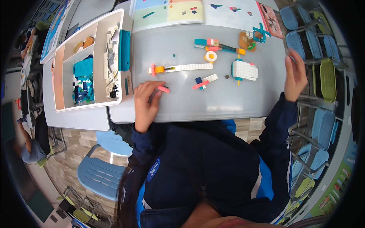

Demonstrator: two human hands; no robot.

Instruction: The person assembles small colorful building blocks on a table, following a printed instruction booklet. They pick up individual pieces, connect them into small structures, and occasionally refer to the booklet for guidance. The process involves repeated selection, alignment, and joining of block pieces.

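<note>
Pinching pink brick point(164, 89) in left hand point(146, 99) fingers, long axis left-right; right hand point(295, 74) fingers released, empty.

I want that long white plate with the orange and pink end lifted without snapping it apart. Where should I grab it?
Take the long white plate near its middle, pinching the two long edges from above. It lies flat and thin on the grey table, and the orange and pink pieces weight its left end.
</note>
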